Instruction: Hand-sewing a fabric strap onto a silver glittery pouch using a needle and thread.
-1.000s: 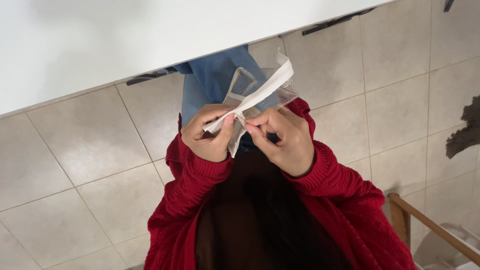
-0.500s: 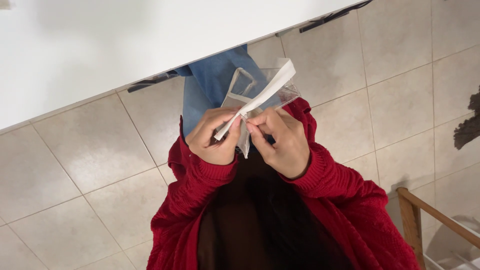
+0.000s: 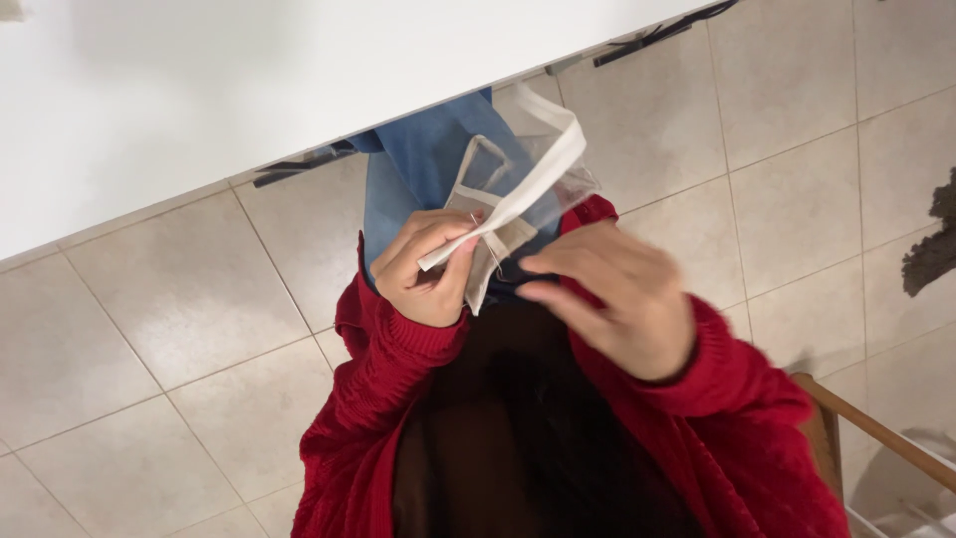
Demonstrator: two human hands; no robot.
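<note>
My left hand (image 3: 428, 269) pinches the white fabric strap (image 3: 543, 169) of a small clear pouch with white trim (image 3: 488, 184), held up over my blue-jeaned knees (image 3: 413, 164). What looks like a thin needle shows at my left fingertips. My right hand (image 3: 617, 299) hovers just right of the pouch, closer to the camera, thumb and forefinger pinched together. A faint thread (image 3: 503, 264) seems to run from the fabric to those fingertips. Both arms wear red knitted sleeves (image 3: 378, 399).
A white tabletop (image 3: 299, 80) fills the upper left, its edge just beyond the pouch. Beige floor tiles (image 3: 179, 329) lie below. A wooden chair rail (image 3: 876, 428) juts in at the lower right. A dark shape (image 3: 936, 249) sits at the right edge.
My right hand has drawn away from the strap, toward me and to the right. My left hand keeps its grip, and the view has shifted slightly.
</note>
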